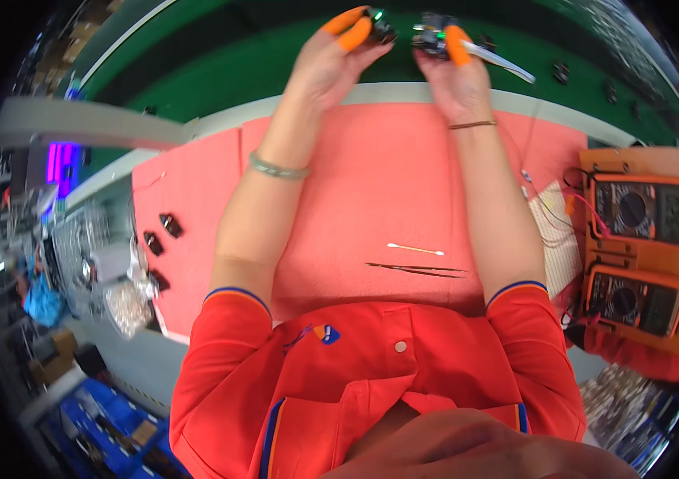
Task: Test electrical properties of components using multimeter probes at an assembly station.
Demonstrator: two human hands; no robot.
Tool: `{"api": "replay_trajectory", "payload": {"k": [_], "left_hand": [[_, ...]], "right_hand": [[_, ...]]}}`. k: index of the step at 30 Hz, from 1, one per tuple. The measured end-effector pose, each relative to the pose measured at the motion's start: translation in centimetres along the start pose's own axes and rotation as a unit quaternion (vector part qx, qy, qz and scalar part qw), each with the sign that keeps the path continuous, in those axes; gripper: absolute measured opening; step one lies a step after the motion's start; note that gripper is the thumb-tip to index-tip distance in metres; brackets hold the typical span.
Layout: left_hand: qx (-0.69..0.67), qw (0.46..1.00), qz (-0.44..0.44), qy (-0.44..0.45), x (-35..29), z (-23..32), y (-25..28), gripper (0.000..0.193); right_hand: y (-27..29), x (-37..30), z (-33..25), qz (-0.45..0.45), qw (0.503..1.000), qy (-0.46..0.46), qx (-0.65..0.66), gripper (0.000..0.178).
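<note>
Both my arms reach to the far side, over a green conveyor belt (pixel 227 73). My left hand (pixel 330 65), with orange finger cots, is closed on a small black electronic device (pixel 384 29) that shows a green light. Close to its right, my right hand (pixel 461 78) grips another small black device (pixel 430 37), with silvery parts and a green glow. A slim white stick-like piece (pixel 505 64) juts out to the right from beside that hand's orange finger cot; its kind is unclear. Nearer me, a cotton swab (pixel 416 250) and dark tweezers (pixel 416 270) lie on the pink mat (pixel 363 184).
Several small black devices sit on the belt, one (pixel 560 73) right of my hands. Black parts (pixel 170 225) rest at the mat's left. Two orange multimeters (pixel 644 211) with leads stand at right. A grey post (pixel 92 124) crosses at left, near a bag of small pieces (pixel 128 308).
</note>
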State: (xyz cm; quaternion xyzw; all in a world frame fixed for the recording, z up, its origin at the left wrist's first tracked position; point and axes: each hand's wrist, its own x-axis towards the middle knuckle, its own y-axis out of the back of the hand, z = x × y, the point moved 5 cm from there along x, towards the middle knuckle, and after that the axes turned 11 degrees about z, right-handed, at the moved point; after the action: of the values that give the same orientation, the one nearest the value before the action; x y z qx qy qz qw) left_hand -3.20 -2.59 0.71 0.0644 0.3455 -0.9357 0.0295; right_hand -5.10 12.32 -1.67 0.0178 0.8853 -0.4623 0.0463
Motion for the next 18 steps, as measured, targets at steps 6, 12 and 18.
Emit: {"api": "replay_trajectory", "payload": {"k": [6,12,18], "left_hand": [[0.539,0.832,0.084,-0.104,3.4,-0.5,2.1,0.034],[0.671,0.675,0.078,-0.296,2.4,0.6,-2.9,0.027],[0.384,0.916,0.066,-0.092,-0.1,-0.6,-1.2,0.025]], "right_hand": [[-0.6,-0.4,0.9,0.029,0.999,-0.004,-0.031,0.018],[-0.6,-1.4,-0.9,0.048,0.997,0.038,-0.052,0.028],[-1.9,-2.7,-0.2,-0.008,0.967,0.096,-0.237,0.031]]}}
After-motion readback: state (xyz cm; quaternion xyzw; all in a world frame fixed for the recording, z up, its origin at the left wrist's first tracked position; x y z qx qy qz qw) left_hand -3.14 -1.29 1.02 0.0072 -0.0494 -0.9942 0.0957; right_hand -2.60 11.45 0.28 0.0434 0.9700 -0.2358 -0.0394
